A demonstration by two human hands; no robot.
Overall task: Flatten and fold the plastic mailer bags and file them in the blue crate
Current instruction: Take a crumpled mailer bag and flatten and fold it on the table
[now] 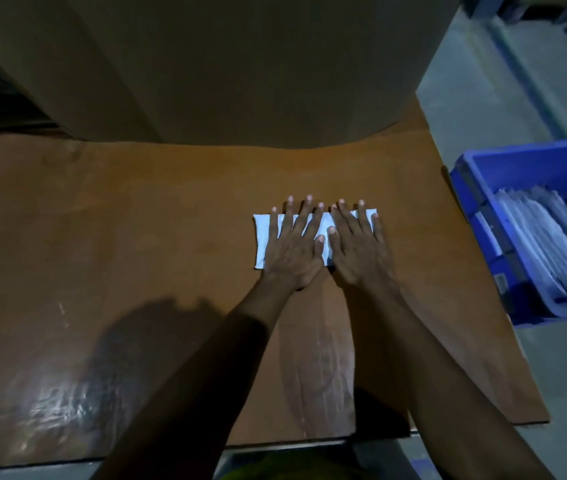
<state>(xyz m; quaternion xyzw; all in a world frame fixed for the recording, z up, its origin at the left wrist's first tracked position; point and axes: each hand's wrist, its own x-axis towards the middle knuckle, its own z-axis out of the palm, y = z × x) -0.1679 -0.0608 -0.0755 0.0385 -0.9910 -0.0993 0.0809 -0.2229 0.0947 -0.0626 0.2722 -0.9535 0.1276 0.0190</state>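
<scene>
You had your left hand [292, 252] and right hand [360, 252] side by side, fingers straight and spread, pressing the one folded mailer bag [263, 237] flat on the brown board [136, 237], well apart from the single blue crate [517, 161] on your right. The slick plastic could have sprung open or slid once your palms lifted, since nothing pinched the fold. A loose fold might then have snagged on the filed bags [548, 244] in the crate, which were too blurred to count.

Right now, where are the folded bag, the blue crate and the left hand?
folded mailer bag [262, 237]: head view, its bare left end.
blue crate [534, 164]: head view, its far wall.
left hand [292, 252]: head view, back of the hand.
</scene>
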